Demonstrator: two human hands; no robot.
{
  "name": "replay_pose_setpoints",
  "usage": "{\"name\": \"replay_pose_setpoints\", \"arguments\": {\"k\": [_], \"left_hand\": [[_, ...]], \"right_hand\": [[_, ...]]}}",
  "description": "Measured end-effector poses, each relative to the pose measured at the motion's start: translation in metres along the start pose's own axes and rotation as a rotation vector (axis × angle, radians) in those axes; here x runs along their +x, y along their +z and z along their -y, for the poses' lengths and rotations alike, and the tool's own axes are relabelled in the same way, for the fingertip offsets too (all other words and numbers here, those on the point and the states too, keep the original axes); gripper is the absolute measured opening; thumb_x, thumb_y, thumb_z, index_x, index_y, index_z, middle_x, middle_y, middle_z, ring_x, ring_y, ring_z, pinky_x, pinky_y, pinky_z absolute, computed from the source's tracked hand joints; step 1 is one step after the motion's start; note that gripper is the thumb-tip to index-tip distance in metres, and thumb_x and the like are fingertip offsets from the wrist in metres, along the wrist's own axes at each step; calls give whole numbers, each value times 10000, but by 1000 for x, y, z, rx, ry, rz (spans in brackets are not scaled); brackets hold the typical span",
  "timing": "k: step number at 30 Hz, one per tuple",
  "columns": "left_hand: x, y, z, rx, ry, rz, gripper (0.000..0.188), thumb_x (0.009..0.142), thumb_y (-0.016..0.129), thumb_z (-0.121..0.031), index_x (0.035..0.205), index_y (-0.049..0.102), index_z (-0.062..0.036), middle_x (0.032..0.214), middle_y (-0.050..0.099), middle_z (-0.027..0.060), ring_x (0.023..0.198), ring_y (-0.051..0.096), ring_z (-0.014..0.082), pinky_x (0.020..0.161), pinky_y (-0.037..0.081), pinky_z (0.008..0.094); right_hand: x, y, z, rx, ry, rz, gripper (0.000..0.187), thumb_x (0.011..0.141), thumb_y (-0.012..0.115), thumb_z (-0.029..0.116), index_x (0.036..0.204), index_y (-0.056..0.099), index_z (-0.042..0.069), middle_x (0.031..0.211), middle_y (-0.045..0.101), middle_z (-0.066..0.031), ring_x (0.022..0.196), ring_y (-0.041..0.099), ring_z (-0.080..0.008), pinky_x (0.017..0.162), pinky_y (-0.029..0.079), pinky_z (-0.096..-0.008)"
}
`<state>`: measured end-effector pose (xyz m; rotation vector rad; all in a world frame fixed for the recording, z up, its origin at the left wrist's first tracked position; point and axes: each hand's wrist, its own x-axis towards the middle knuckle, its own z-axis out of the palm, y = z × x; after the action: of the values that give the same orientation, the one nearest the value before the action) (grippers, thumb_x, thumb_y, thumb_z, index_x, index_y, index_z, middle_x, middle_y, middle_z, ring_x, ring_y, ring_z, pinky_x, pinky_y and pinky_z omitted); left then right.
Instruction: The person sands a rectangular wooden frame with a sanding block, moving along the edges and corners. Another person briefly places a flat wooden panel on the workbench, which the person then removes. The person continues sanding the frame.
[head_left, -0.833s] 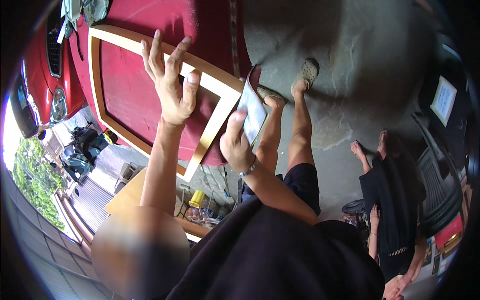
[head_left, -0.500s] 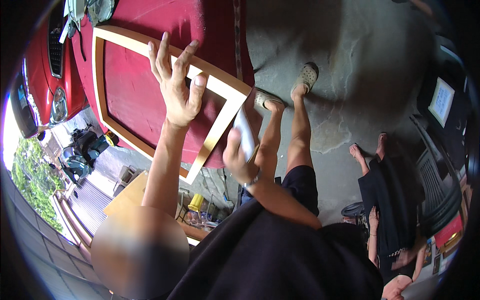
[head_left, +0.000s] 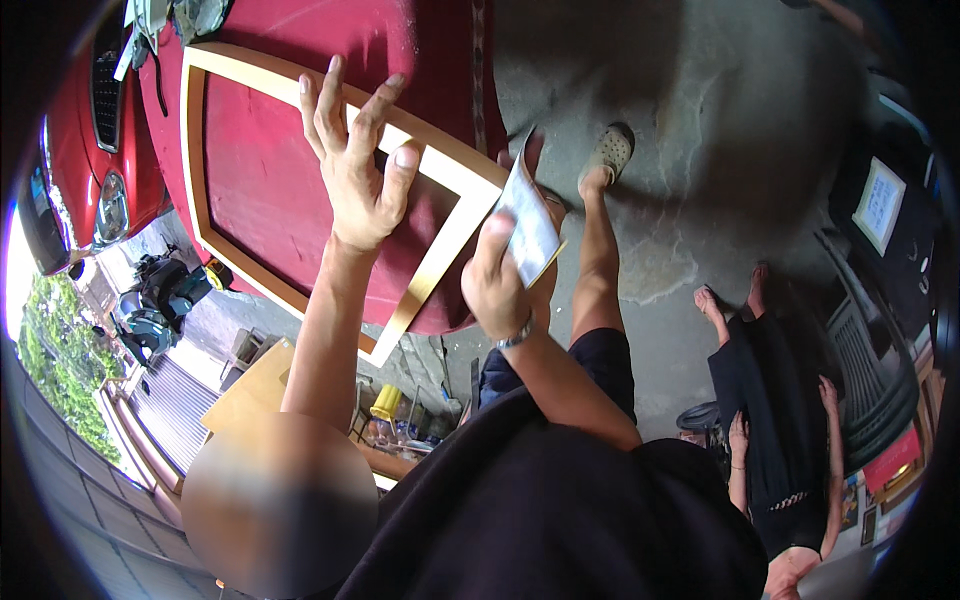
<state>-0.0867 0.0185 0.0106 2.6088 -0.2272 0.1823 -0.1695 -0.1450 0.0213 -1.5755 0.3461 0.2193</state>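
Note:
A pale wooden frame (head_left: 440,262) lies on a table with a red cloth (head_left: 270,180). My left hand (head_left: 357,165) rests on its long side, fingers spread and stretched out. In my right hand (head_left: 497,280) is a bent, whitish sheet of sandpaper (head_left: 532,232), held between thumb and fingers at the frame's near right corner. The fingers behind the sheet are mostly hidden. Whether the sheet touches the wood, I cannot tell.
Beyond the table at left stand a red car (head_left: 75,200) and a scooter (head_left: 160,300). A person in black clothing (head_left: 770,400) is at the right, near a dark plastic chair (head_left: 865,350). A yellow container (head_left: 387,403) is low behind the table.
My right hand has moved up and to the right with the sandpaper, around the frame's corner. My left hand and the frame stay nearly in place.

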Motion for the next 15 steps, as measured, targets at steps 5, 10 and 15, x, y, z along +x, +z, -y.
{"name": "replay_pose_setpoints", "arguments": {"k": [5, 10, 15], "left_hand": [[0, -1, -2, 22, 16, -1, 536, 991, 562, -489, 1360, 650, -110, 1601, 346, 252, 1547, 127, 455, 1240, 88, 570], [0, 0, 0, 15, 0, -37, 536, 979, 579, -499, 1361, 654, -131, 1594, 355, 256, 1541, 132, 464, 1239, 90, 572], [3, 2, -2, -6, 3, -49, 542, 953, 600, -521, 1339, 676, -148, 1590, 364, 248, 1526, 176, 481, 1230, 139, 590]], "right_hand": [[-32, 10, -26, 79, -144, -53, 507, 1081, 428, 256, 1445, 481, -93, 1466, 487, -353, 1345, 461, -531, 1117, 380, -550], [-19, 1, -26, -69, -92, -2, 418, 1060, 486, 173, 1362, 532, -112, 1408, 532, -356, 1276, 523, -551, 1094, 415, -538], [7, 0, -19, -33, -85, -160, 425, 1074, 458, 182, 1386, 532, -96, 1454, 524, -322, 1286, 553, -434, 1074, 417, -468]]}}
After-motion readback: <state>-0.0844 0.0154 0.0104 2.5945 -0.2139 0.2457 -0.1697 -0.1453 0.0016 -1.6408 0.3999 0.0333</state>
